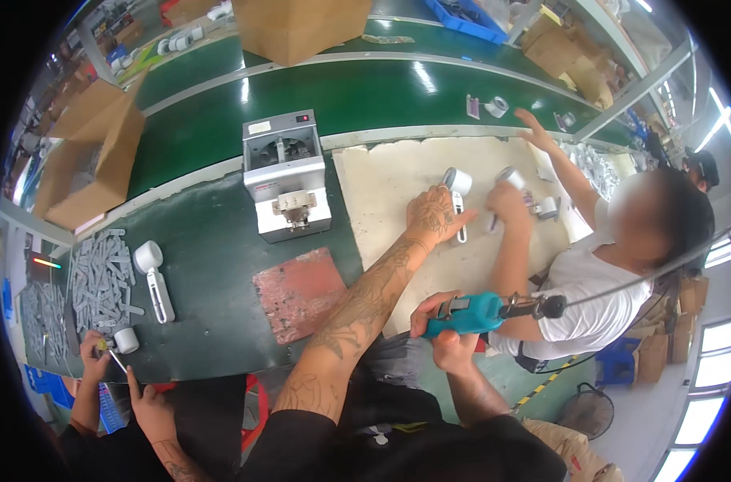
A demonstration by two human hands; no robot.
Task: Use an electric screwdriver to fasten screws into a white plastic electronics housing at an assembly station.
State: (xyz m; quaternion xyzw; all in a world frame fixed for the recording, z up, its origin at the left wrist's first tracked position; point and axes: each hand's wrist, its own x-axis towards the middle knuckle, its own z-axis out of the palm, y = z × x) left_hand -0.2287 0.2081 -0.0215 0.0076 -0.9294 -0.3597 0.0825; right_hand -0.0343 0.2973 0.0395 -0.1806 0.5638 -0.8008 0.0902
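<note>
Worktop [209, 241] in dark green spans the middle of the view, running from the left across to a beige sheet [381, 181] laid out on the right. Co-worker in a white shirt [602, 301] is positioned at the right edge of that sheet, one blurred hand [510, 205] lowered over it and the other raised toward the green conveyor behind.

Grey machine [289, 181] stands upright just left of the sheet. Reddish plate [299, 293], worn and speckled, lies flat below the machine, near the left forearm. Pile of grey pieces [100, 277] lies at the far left, with a second white handled part [158, 293] just beside it.

Teal power tool [471, 313] is held in the right grip [455, 353], whose fingers and thumb are clamped around its body. Tool is raised, its metal end pointing right, where a cable leads off.

White handled part [460, 231] lies on the sheet, its round head away from the wearer and its handle toward the wearer. Left grip [431, 215] is at the part's left side: fingers bent near the head, thumb extended over the handle. Undersides of the fingers are hidden; whether they close on the part cannot be determined.
</note>
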